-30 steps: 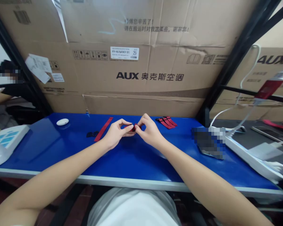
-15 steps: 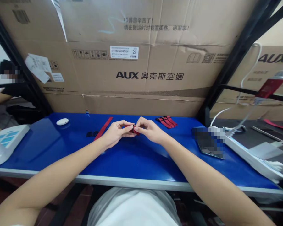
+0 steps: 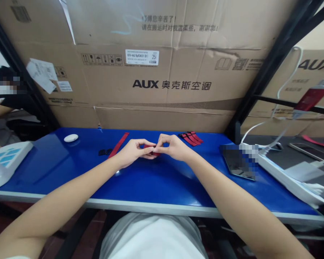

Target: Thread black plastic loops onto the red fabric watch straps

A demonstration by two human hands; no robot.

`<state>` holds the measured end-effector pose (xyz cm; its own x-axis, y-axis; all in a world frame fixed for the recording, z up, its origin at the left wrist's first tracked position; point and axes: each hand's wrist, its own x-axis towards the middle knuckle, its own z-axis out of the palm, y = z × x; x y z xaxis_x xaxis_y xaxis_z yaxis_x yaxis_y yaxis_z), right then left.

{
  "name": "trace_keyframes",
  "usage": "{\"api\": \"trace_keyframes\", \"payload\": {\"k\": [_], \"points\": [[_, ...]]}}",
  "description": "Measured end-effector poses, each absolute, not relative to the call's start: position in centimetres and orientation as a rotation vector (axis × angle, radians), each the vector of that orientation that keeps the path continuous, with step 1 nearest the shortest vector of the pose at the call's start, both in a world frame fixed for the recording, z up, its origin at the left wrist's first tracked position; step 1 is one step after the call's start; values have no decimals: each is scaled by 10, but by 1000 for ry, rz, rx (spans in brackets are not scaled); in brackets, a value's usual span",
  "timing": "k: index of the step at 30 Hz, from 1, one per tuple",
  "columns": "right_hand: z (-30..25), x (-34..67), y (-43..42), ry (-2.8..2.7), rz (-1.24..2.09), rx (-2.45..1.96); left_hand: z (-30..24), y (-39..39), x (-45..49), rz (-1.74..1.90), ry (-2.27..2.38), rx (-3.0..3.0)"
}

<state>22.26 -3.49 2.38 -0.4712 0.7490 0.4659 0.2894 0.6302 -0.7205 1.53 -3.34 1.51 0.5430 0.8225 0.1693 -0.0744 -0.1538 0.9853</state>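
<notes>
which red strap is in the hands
The partly hidden red fabric strap held by the left hand and right hand; the long red strip and black-banded red bundle lie on the blue table.

Both bare forearms (image 3: 78,190) angle inward from either side; the left hand (image 3: 133,153) and right hand (image 3: 176,148) sit close together, each curled into a pinching grip
</notes>
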Motion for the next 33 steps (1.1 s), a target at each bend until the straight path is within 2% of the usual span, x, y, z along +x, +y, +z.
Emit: {"api": "trace_keyframes", "payload": {"k": [5,8,14,20,33], "points": [[24,219,-34,-1771,1052,-789,22,-34,13,994,607,1565],[24,218,-37,-1756,1123,-759,24,-38,12,1035,629,1637],[17,211,-38,-1716,1203,-836,19,-42,15,996,649,1754],[20,212,-34,-1653,1251,-774,19,-37,15,1143,647,1750],[13,208,-32,-1630,1198,-862,21,-41,14,1146,739,1998]]}}
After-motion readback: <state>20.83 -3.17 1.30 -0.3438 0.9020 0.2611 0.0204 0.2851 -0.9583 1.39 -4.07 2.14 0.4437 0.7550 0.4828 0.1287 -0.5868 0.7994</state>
